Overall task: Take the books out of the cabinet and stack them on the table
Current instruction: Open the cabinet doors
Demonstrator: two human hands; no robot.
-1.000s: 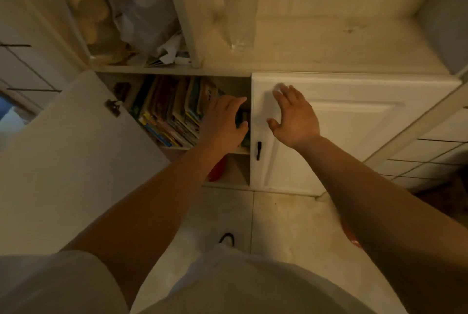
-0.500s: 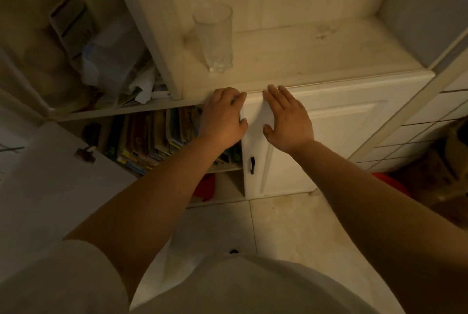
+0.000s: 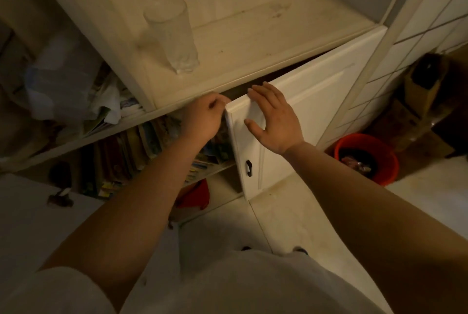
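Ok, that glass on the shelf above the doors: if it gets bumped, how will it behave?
The glass is tall and narrow, so it would likely tip easily. It looks clear and empty, so probably light and breakable. It stands near the shelf edge, so it might fall.

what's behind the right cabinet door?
The right door stands ajar, with only a dark gap showing along its top. Upright books fill the open left side and run behind the door's edge. The rest of the inside is hidden by the door.
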